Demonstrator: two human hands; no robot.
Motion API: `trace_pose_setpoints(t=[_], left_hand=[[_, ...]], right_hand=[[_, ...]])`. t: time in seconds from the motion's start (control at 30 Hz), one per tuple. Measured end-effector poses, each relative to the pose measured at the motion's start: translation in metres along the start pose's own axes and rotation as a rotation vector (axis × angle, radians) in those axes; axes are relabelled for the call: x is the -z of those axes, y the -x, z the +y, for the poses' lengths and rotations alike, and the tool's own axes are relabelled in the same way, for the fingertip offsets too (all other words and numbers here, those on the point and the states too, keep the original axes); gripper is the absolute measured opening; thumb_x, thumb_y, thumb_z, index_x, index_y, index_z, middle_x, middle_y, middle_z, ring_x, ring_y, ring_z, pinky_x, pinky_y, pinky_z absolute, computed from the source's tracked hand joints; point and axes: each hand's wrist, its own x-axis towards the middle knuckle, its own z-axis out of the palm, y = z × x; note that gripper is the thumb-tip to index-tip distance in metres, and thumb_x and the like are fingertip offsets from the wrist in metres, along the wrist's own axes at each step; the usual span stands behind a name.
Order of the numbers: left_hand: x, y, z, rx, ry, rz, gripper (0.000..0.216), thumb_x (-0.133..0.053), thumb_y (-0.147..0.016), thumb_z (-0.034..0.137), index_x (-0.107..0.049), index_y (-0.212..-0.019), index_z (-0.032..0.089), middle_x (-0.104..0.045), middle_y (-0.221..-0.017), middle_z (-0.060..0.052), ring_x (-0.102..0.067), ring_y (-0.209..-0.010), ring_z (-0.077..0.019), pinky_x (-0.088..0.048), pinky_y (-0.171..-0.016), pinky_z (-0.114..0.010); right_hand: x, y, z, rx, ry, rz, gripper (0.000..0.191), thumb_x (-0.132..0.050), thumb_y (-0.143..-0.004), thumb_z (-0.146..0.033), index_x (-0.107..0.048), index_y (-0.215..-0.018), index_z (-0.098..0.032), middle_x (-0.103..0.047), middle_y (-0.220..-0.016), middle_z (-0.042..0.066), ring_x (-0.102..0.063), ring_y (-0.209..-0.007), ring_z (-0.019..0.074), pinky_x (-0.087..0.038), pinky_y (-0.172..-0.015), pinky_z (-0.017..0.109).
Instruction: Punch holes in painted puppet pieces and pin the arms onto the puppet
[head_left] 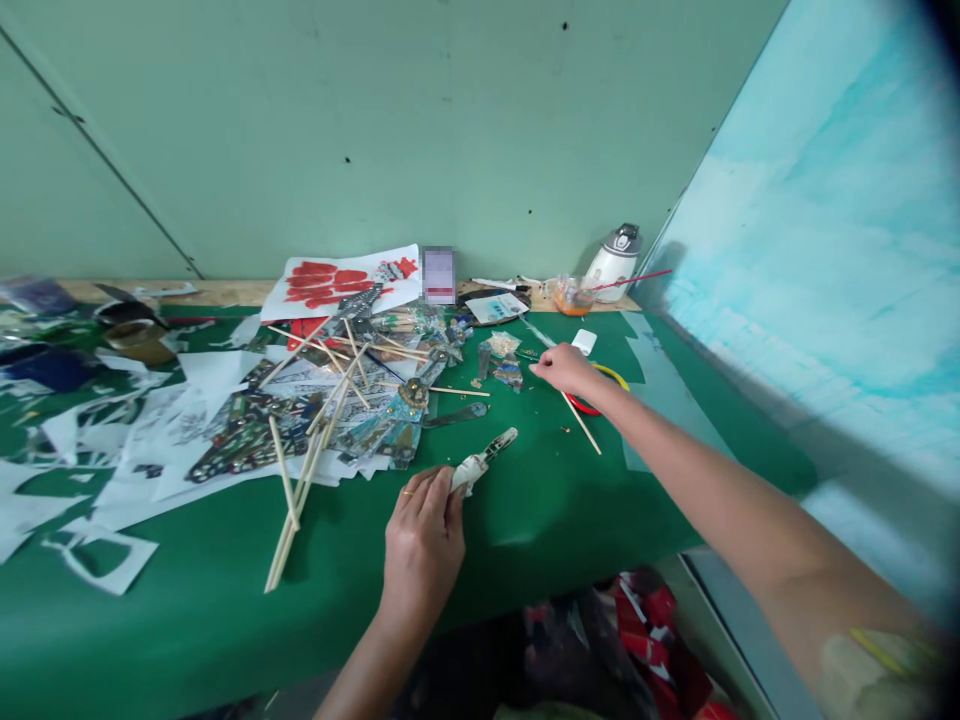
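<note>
My left hand (426, 535) is closed around a slim piece with a white wrapped-looking base (468, 474) and a dark, silvery patterned tip (501, 442). That piece points up and to the right above the green table cover (540, 560). Stretched far forward, my right hand (559, 368) has its fingertips pinched together low over the table. Whether anything sits between them is too small to tell. Close by its fingers lie a small bag of pale beads (504, 344) and a bag of bluish pieces (509, 373). A red and yellow ring (613, 374) is partly covered by my right wrist.
Wooden sticks (307, 490) lie over decorated, sparkling cutouts (251, 435) and papers on the left. Paint containers (135, 335) stand at far left. Along the back are a red-painted sheet (330, 285), a phone-like screen (439, 275), an orange-filled cup (573, 297) and a white bottle (613, 264).
</note>
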Motion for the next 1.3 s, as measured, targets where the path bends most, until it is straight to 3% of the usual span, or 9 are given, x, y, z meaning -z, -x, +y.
trace_pose_setpoints(t=[0.3,0.53,0.77,0.93,1.07,1.13,1.3], left_hand=[[-0.001,0.001,-0.001,-0.004,-0.002,0.005,0.021,-0.056,-0.088,0.012,-0.056,-0.108,0.016,-0.068,-0.098,-0.010,-0.063,-0.095,-0.0236,-0.053,-0.083,-0.039],[-0.001,0.001,0.000,-0.009,-0.018,-0.008,0.020,-0.055,-0.089,0.013,-0.056,-0.108,0.016,-0.068,-0.097,-0.010,-0.063,-0.094,-0.0238,-0.052,-0.084,-0.040],[0.000,0.000,0.002,0.004,-0.007,-0.005,0.019,-0.055,-0.089,0.013,-0.056,-0.108,0.016,-0.068,-0.096,-0.009,-0.063,-0.093,-0.0224,-0.051,-0.086,-0.038],[-0.001,0.000,0.001,0.000,-0.012,-0.003,0.019,-0.055,-0.089,0.014,-0.056,-0.108,0.015,-0.068,-0.096,-0.010,-0.063,-0.095,-0.0231,-0.051,-0.085,-0.039],[0.000,-0.001,0.002,0.004,-0.007,-0.006,0.018,-0.054,-0.089,0.014,-0.056,-0.107,0.015,-0.068,-0.095,-0.009,-0.063,-0.094,-0.0230,-0.051,-0.085,-0.039],[0.000,-0.001,0.002,0.009,-0.001,-0.005,0.018,-0.054,-0.089,0.014,-0.056,-0.107,0.016,-0.068,-0.095,-0.009,-0.063,-0.094,-0.0230,-0.052,-0.084,-0.038],[-0.001,-0.001,0.001,0.019,0.003,-0.011,0.018,-0.054,-0.089,0.014,-0.057,-0.107,0.016,-0.068,-0.096,-0.009,-0.063,-0.094,-0.0227,-0.051,-0.085,-0.038]], right_hand=[[-0.015,-0.001,-0.036,-0.114,0.145,-0.064,0.049,-0.058,-0.078,-0.059,-0.071,-0.088,-0.013,-0.070,-0.083,0.015,-0.066,-0.082,0.0271,-0.044,-0.065,0.032],[-0.020,-0.001,-0.037,-0.181,0.042,-0.077,0.041,-0.065,-0.075,-0.051,-0.071,-0.089,-0.012,-0.069,-0.075,0.013,-0.065,-0.075,0.0233,-0.042,-0.059,0.028],[-0.021,-0.007,-0.033,-0.211,-0.116,-0.061,0.024,-0.073,-0.068,-0.035,-0.065,-0.059,-0.016,-0.062,-0.058,0.007,-0.057,-0.057,0.0173,-0.038,-0.054,0.029],[-0.013,-0.004,-0.031,-0.399,-0.590,-0.096,0.021,-0.071,-0.068,-0.019,-0.055,-0.055,-0.018,-0.051,-0.044,0.000,-0.047,-0.045,0.0113,-0.035,-0.044,0.025],[-0.003,0.000,-0.031,-0.450,-0.804,-0.197,0.020,-0.071,-0.068,-0.013,-0.053,-0.062,-0.018,-0.059,-0.051,0.003,-0.057,-0.051,0.0126,-0.044,-0.047,0.023],[0.000,0.001,-0.028,-0.448,-0.835,-0.199,0.020,-0.072,-0.067,-0.013,-0.053,-0.064,-0.017,-0.060,-0.053,0.002,-0.058,-0.053,0.0128,-0.046,-0.048,0.023],[-0.004,-0.001,-0.011,-0.297,-0.672,-0.046,0.015,-0.074,-0.065,-0.018,-0.059,-0.064,-0.016,-0.056,-0.056,-0.002,-0.047,-0.051,0.0078,-0.035,-0.044,0.021]])
